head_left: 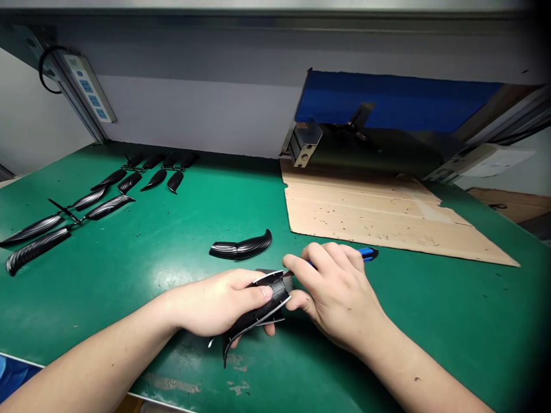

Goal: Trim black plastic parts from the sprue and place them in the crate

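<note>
My left hand is closed around a curved black plastic part with pale edges, thumb pressed on its hollow inner face. A second dark piece seems to sit beneath it, partly hidden by the fingers. In my right hand is a blue utility knife, its handle end sticking out behind the knuckles. The knife's tip meets the upper right end of the black part, close to my right thumb and forefinger. Just beyond my left hand lies a glossy, ribbed black curved piece on the green table.
Several black moulded pieces joined by thin sprues lie on the left of the green tabletop. A flat cardboard sheet covers the back right, under a blue panel with a metal bracket. A power strip hangs at left.
</note>
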Tool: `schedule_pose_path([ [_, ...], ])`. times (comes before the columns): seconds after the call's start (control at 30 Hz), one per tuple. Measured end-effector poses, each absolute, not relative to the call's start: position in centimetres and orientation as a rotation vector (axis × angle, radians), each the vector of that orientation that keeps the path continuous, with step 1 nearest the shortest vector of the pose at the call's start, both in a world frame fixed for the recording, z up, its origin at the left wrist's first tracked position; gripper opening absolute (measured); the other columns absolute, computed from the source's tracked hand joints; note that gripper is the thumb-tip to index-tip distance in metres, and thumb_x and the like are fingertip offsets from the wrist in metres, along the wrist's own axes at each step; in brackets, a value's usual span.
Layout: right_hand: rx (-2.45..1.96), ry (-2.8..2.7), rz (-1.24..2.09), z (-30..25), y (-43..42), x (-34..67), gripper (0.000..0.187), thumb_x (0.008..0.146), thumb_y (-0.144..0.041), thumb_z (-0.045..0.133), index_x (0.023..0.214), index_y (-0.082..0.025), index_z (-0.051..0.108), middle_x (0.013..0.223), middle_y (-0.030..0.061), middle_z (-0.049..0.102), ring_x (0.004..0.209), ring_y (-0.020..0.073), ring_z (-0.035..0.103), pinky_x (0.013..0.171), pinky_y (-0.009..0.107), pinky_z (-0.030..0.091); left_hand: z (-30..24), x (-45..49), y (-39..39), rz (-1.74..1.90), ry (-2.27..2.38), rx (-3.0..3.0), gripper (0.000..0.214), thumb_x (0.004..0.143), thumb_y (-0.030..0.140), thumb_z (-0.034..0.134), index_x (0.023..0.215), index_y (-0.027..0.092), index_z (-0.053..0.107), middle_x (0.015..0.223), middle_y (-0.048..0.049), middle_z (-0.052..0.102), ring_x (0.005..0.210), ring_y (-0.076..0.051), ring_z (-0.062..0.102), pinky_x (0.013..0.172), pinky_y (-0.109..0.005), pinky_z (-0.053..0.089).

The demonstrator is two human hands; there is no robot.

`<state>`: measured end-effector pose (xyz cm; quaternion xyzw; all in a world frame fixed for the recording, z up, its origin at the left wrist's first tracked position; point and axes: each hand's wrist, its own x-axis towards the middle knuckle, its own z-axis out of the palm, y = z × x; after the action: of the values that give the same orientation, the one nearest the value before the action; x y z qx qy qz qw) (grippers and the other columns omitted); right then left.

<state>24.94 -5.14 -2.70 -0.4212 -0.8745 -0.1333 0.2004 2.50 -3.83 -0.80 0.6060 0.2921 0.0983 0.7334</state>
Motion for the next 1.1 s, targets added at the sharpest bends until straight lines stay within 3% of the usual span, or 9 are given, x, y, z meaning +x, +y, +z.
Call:
schedule_pose_path([
  [0.13, -1.166, -2.462, -0.404, -2.7, -5.0, 24.6, 0.074, 0.098, -0.064, 0.005, 0.086, -0.019, 0.062, 0.074, 0.004, 0.047, 0.069, 0.0203, 0.038, 0.069, 0.036, 0.027, -0.4, 2.5, -4.0, 0.252, 0.659, 1.425, 0.032, 0.099, 0.04, 0.033, 0.109, 0.02, 0.056, 0.086, -0.0014, 0.062, 0.052, -0.007, 0.046, 0.047, -0.017, 0.038],
  [0.37, -1.14, -2.502, -0.402, -2.9, -4.9, 24.3, 0.068, 0.102, -0.055, 0.005, 0.07, -0.018, 0.052, 0.068, 0.0026, 0.044, 0.064, 0.019, 0.033, 0.062, 0.034, 0.021, 0.3, 2.5, -4.2, 0.274, 0.747, 1.721, 0.025, 0.099, 0.03, 0.033, 0.095, 0.021, 0.056, 0.087, 0.0028, 0.058, 0.079, -0.013, 0.049, 0.072, -0.023, 0.039],
  [0.5, -1.13, -2.525, -0.299, -3.5, -4.8, 24.2, 0.061, 0.105, -0.05, 0.01, 0.068, -0.018, 0.046, 0.067, 0.0021, 0.045, 0.064, 0.0185, 0.034, 0.061, 0.033, 0.02, 0.4, 2.4, -4.2, 0.25, 0.805, 1.795, 0.023, 0.098, 0.029, 0.034, 0.093, 0.022, 0.056, 0.087, 0.0046, 0.058, 0.078, -0.013, 0.049, 0.072, -0.023, 0.037],
  [0.57, -1.113, -2.555, -0.109, -3.7, -4.6, 24.4, 0.06, 0.104, -0.052, 0.012, 0.069, -0.018, 0.046, 0.067, 0.0016, 0.047, 0.063, 0.0177, 0.036, 0.06, 0.032, 0.02, 0.4, 2.4, -4.1, 0.229, 0.833, 1.836, 0.023, 0.098, 0.029, 0.035, 0.095, 0.023, 0.057, 0.09, 0.0051, 0.06, 0.079, -0.013, 0.051, 0.072, -0.024, 0.037],
  [0.7, -0.993, -2.516, 0.701, -2.9, -4.5, 25.6, 0.053, 0.101, -0.061, 0.026, 0.076, -0.019, 0.047, 0.071, -0.0014, 0.052, 0.065, 0.0147, 0.043, 0.061, 0.027, 0.029, 0.1, 2.5, -4.1, 0.246, 0.851, 1.895, 0.026, 0.098, 0.03, 0.035, 0.102, 0.025, 0.06, 0.098, 0.0036, 0.063, 0.084, -0.015, 0.054, 0.075, -0.026, 0.039],
  [0.77, -0.973, -2.328, 0.942, -2.2, -4.6, 26.2, 0.051, 0.101, -0.061, 0.029, 0.08, -0.019, 0.048, 0.072, -0.0017, 0.051, 0.065, 0.0141, 0.045, 0.06, 0.025, 0.033, -0.1, 2.6, -4.2, 0.295, 0.882, 1.883, 0.027, 0.098, 0.035, 0.036, 0.102, 0.023, 0.06, 0.096, 0.0009, 0.064, 0.083, -0.016, 0.055, 0.075, -0.027, 0.04],
  [0.83, -1.016, -2.183, 0.892, -1.8, -4.7, 26.6, 0.051, 0.099, -0.064, 0.029, 0.082, -0.02, 0.048, 0.074, -0.0009, 0.05, 0.064, 0.0146, 0.045, 0.059, 0.025, 0.034, -0.2, 2.7, -4.2, 0.364, 0.865, 1.756, 0.028, 0.098, 0.038, 0.037, 0.111, 0.023, 0.057, 0.096, -0.001, 0.063, 0.082, -0.016, 0.056, 0.075, -0.027, 0.042],
  [0.97, -1.174, -2.327, 0.38, -2.1, -4.8, 26.3, 0.059, 0.093, -0.073, 0.03, 0.096, -0.018, 0.053, 0.082, 0.0029, 0.053, 0.072, 0.0189, 0.047, 0.065, 0.029, 0.033, -0.8, 3.1, -4.3, 0.468, 0.74, 1.29, 0.039, 0.099, 0.041, 0.035, 0.134, 0.025, 0.034, 0.096, -0.0028, 0.064, 0.065, -0.012, 0.056, 0.062, -0.024, 0.045],
  [1.1, -1.268, -2.469, -0.078, -3.0, -4.6, 25.5, 0.071, 0.094, -0.073, 0.015, 0.092, -0.017, 0.059, 0.079, 0.0049, 0.05, 0.072, 0.0209, 0.043, 0.065, 0.033, 0.028, -1.6, 3.3, -4.3, 0.549, 0.805, 1.152, 0.047, 0.097, 0.045, 0.041, 0.137, 0.022, 0.033, 0.079, -0.003, 0.064, 0.056, -0.013, 0.055, 0.054, -0.023, 0.042],
])
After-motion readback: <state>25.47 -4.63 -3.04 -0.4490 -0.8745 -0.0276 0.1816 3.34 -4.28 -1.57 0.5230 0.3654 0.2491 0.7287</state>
